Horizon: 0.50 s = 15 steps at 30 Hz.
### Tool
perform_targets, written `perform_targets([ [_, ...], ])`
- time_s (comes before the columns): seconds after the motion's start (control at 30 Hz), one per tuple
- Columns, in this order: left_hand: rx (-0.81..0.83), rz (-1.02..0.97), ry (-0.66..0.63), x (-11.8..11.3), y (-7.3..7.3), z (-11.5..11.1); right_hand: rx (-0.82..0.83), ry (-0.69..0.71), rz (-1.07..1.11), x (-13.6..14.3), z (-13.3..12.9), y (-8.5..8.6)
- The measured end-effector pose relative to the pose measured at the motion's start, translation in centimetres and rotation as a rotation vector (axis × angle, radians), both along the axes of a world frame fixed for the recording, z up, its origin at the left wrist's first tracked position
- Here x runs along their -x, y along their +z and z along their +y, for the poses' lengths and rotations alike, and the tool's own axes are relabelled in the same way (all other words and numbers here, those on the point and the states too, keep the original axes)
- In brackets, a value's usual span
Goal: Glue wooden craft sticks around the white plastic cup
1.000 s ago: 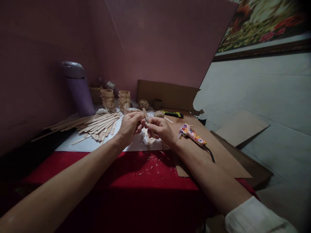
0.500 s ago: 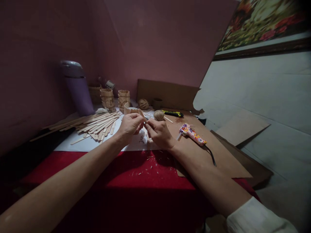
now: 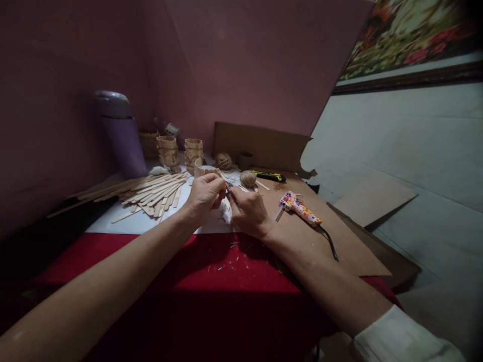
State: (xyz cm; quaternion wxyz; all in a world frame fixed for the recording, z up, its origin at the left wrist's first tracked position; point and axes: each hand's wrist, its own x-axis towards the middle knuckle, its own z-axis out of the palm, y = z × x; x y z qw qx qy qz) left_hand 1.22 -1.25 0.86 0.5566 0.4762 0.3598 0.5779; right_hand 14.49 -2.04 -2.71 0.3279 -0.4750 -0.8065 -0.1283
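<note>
My left hand (image 3: pixel 207 195) and my right hand (image 3: pixel 248 208) meet fingertip to fingertip over the white paper (image 3: pixel 184 225). Both are closed in a pinch on something small that the fingers mostly hide. Just behind my left hand stands a pale ring of craft sticks (image 3: pixel 199 169), partly covered by it. Wooden craft sticks (image 3: pixel 154 193) lie fanned out to the left. Beyond my right hand sits a ball of twine (image 3: pixel 248 178). A flower-patterned glue gun (image 3: pixel 300 208) rests on the cardboard to the right.
Two stick cups, one (image 3: pixel 168 153) beside another (image 3: pixel 193 154), stand at the back with a second twine ball (image 3: pixel 223 161). A purple bottle (image 3: pixel 124 146) leans at left. A yellow-black utility knife (image 3: pixel 270 176) lies on the cardboard (image 3: pixel 324 246). Wood scraps dot the red cloth (image 3: pixel 211 276).
Both hands stay pinched together and have shifted slightly to the right. My right hand has turned a little, its fingers now more upright. The objects on the table have kept their places.
</note>
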Motion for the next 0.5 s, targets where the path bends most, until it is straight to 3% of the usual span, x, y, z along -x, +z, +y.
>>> perform_targets([
  [0.23,0.014,-0.018,-0.006,0.1,0.4,-0.1,0.180,0.281,0.429,-0.1,-0.3,0.1],
  [0.37,0.031,0.031,-0.012,0.0,0.3,-0.1,0.126,0.243,0.418,-0.5,0.1,0.3],
  [0.5,-0.058,0.136,-0.024,0.0,0.1,-0.2,0.012,0.141,0.380,-1.0,0.5,0.6],
])
